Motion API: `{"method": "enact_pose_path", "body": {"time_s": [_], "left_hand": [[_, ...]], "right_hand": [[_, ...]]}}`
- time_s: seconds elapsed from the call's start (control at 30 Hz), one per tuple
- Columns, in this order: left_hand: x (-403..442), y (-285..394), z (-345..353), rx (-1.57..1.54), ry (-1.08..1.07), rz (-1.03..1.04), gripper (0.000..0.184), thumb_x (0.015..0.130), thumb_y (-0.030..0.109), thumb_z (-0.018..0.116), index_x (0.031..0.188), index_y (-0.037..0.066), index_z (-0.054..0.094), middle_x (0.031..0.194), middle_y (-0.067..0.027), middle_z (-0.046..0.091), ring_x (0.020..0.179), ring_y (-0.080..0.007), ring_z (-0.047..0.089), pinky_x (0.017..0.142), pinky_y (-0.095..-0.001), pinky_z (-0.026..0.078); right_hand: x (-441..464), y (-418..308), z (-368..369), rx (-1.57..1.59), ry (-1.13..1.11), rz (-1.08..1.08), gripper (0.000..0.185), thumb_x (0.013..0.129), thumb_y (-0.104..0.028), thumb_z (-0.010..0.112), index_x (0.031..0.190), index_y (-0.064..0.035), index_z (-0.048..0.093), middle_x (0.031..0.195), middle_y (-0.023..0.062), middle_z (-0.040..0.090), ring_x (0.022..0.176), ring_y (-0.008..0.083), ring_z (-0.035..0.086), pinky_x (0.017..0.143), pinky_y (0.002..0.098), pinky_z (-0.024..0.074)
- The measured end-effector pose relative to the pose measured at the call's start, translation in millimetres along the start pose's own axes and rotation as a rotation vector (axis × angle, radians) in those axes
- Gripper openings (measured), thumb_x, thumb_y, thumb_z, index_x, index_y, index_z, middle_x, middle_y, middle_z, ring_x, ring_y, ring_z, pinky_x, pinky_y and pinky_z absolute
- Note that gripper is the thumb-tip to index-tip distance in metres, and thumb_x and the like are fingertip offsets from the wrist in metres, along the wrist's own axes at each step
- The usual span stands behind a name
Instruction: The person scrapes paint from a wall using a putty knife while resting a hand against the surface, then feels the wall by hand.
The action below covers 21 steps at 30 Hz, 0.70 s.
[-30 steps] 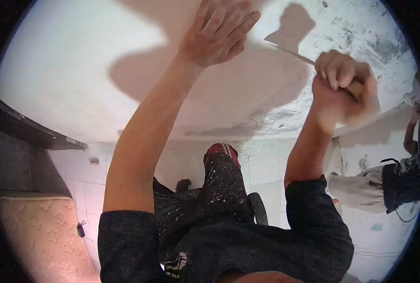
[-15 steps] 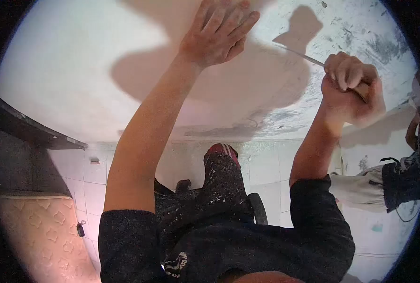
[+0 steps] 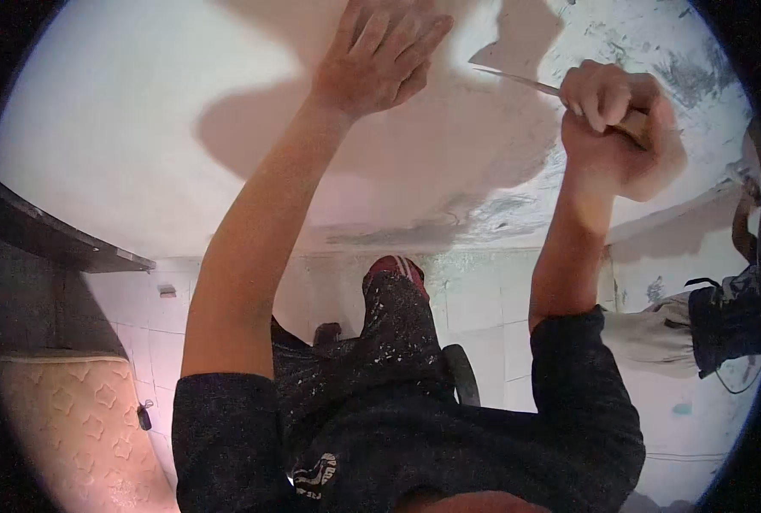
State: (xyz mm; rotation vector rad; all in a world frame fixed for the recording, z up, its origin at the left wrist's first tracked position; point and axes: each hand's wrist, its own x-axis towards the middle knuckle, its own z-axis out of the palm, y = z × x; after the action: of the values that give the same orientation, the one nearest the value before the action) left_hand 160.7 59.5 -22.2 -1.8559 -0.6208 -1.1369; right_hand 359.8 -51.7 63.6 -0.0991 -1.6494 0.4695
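Note:
My left hand [image 3: 379, 64] lies against the white wall [image 3: 132, 128] at the top centre, fingers stretched and slightly apart, holding nothing. To its right, my right hand [image 3: 624, 128] is wrapped round the handle of a putty knife [image 3: 521, 80]. The thin blade, seen nearly edge-on, points left toward my left hand. Whether the blade touches the wall I cannot tell. Grey streaks and smudges mark the wall around the right hand, and the shadows of both arms fall across it.
Pale floor tiles [image 3: 491, 299] run below the wall, under my red shoe [image 3: 395, 270]. A patterned mattress [image 3: 77, 427] is at lower left, beneath a dark ledge [image 3: 64, 231]. At the right edge, another person [image 3: 726, 316] in light and dark clothing is partly visible.
My right hand has moved left and slightly up with the putty knife. My left hand has shifted a little to the left and stays flat on the wall.

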Motion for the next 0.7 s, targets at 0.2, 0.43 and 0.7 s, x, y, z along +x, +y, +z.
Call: {"method": "enact_pose_path", "body": {"time_s": [0.2, 0.43, 0.7], "left_hand": [[5, -1, -9, 0.014, -0.013, 0.011, 0.052, 0.089, 0.029, 0.046, 0.139, 0.013, 0.046, 0.137, -0.0135, 0.047, 0.129, -0.0354, 0.039, 0.109, -0.0581, 0.029], [5, 3, -5, 0.06, -0.002, 0.005, 0.053, 0.089, 0.03, 0.046, 0.138, 0.013, 0.046, 0.137, -0.013, 0.047, 0.129, -0.0346, 0.04, 0.109, -0.0575, 0.03], [2, 2, -4, 0.021, 0.008, -0.004, 0.053, 0.089, 0.032, 0.047, 0.139, 0.013, 0.045, 0.139, -0.0132, 0.046, 0.13, -0.0365, 0.039, 0.108, -0.0589, 0.03]], "right_hand": [[5, -6, 24, -0.236, 0.03, -0.065, 0.032, 0.092, -0.012, 0.034, 0.061, -0.0029, 0.033, 0.056, 0.004, 0.031, 0.049, 0.0129, 0.029, 0.044, 0.0287, 0.0247], [4, 0, 2, -0.282, 0.105, -0.012, 0.023, 0.083, -0.005, 0.039, 0.061, -0.0041, 0.035, 0.054, -0.0004, 0.033, 0.048, 0.0084, 0.033, 0.043, 0.0243, 0.0264], [3, 6, -34, -0.111, 0.031, 0.063, 0.039, 0.093, -0.02, 0.036, 0.055, -0.0106, 0.034, 0.052, 0.0006, 0.035, 0.046, 0.0108, 0.029, 0.047, 0.0258, 0.0249]]}}
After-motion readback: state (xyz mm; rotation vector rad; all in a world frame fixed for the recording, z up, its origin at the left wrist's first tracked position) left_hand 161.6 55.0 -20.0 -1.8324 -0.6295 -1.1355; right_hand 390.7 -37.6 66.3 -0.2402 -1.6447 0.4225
